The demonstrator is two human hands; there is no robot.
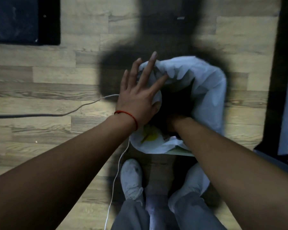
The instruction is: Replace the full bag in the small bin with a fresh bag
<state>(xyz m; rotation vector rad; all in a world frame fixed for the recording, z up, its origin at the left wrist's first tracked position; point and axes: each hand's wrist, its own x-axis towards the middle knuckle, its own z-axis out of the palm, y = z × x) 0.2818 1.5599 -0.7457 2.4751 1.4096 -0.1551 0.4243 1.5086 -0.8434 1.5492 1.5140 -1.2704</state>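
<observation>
At the bottom centre of the frame the person's white sneakers (131,176) stood just short of the work, a thin white cable (116,171) trailing past the one on the left. Just above them lay crumpled white plastic with something yellow showing through it (150,138), likely the full bag set close by, with a pale green sheet (181,152) at its lower right edge. From the lower right, the right hand (172,124) reached down into the dark mouth of the white bag (206,83), probably to push the liner toward the bottom; it sat in deep shadow, so whether its fingers were curled or flat could not be told. The left hand (136,97), a red thread bracelet (128,114) at its wrist, lay palm down on the left side of the bag's rim with its fingers (152,62) straight and spread wide, apparently pinning the plastic so that it would not slide in after the other hand. The bag was draped right of centre over the small bin (the bin itself was almost wholly hidden beneath it), its far edge bunched and not yet smoothed. Beyond, a grey cable (40,115) crossed the wood-pattern floor (40,72) at left, and a dark rug (15,19) filled the upper left corner.
</observation>
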